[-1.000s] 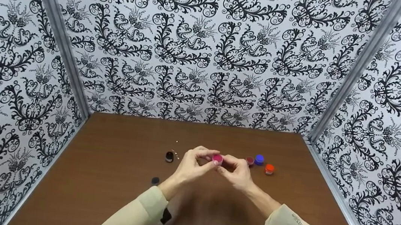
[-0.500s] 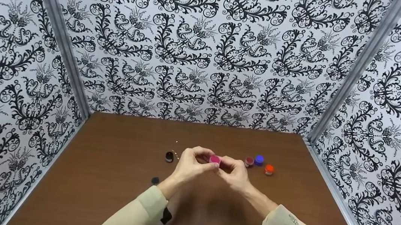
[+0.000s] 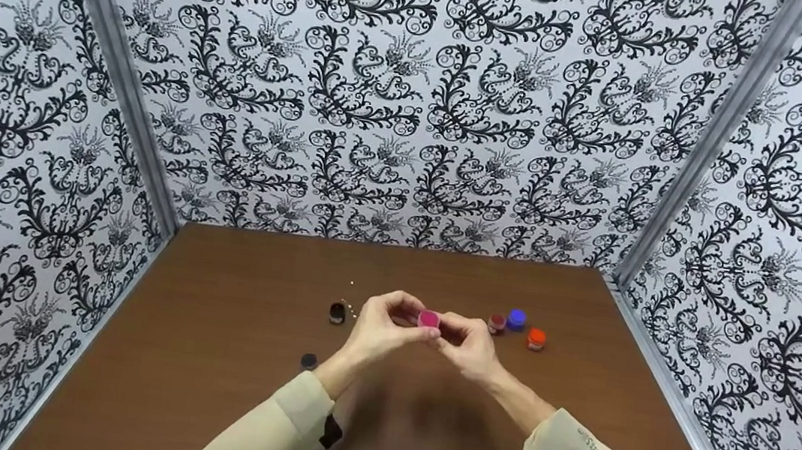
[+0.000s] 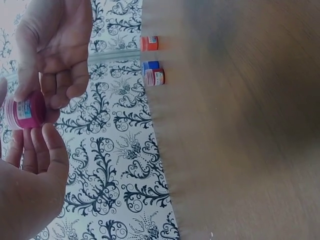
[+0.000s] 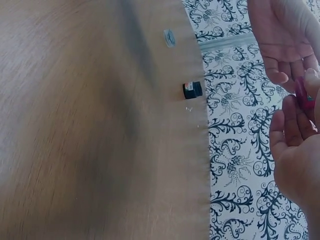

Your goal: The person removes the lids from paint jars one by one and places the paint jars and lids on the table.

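In the head view a small pink paint jar (image 3: 429, 319) is held up above the table between both hands. My left hand (image 3: 383, 329) pinches it from the left with thumb and fingers. From the other side my right hand (image 3: 469, 346) grips the same jar. The left wrist view shows the paint jar (image 4: 30, 110) with a clear lid and a small label, its magenta body between the fingers of both hands. Fingers cover part of it in the right wrist view, where a bit of the pink jar (image 5: 304, 92) shows.
To the right stand a dark red jar (image 3: 496, 324), a blue jar (image 3: 516, 320) and an orange jar (image 3: 536, 339). An open black jar (image 3: 337, 314) stands left, with small white bits (image 3: 350, 310) beside it. A round lid (image 3: 309, 360) lies nearer the left sleeve.
Both hands and the pink jar have shifted slightly left. The left hand's upper fingers have bent back from stretching over the jar's top. The jars on the table stay put.
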`<state>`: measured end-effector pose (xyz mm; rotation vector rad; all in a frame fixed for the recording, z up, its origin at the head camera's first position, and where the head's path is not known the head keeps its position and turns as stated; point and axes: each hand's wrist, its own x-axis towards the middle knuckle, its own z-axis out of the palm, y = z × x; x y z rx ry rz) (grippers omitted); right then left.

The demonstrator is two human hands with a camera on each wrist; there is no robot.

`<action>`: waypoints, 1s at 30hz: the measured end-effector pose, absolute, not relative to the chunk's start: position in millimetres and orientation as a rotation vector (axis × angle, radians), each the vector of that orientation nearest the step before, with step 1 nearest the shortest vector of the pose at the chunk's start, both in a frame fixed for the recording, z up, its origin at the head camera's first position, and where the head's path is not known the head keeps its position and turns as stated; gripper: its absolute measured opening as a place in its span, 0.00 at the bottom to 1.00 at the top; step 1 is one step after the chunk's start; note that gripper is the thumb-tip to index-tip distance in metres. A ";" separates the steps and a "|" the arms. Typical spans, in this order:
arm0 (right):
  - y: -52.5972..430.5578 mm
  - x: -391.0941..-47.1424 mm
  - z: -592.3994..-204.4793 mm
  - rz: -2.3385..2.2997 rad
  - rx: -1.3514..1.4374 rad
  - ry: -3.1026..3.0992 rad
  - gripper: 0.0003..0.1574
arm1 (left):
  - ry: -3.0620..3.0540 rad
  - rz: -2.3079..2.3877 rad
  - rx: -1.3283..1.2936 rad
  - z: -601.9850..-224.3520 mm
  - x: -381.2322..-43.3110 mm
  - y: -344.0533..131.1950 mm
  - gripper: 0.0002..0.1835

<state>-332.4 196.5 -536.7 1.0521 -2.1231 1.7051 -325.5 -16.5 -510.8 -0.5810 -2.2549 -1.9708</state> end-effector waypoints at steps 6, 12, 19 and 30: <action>198.3 -333.4 -536.2 1.738 1.093 -2.126 0.20 | -2.258 -1.943 -0.757 -512.2 -328.2 -22.6 0.23; 198.8 -333.9 -537.7 1.771 1.069 -2.141 0.18 | -2.229 -1.918 -0.882 -512.5 -330.0 -25.2 0.20; 199.2 -330.9 -537.7 1.753 1.049 -2.160 0.18 | -2.277 -1.909 -0.780 -511.5 -326.9 -21.1 0.17; 199.3 -332.4 -542.1 1.721 1.051 -2.123 0.18 | -2.225 -1.956 -0.604 -516.6 -323.2 -11.1 0.16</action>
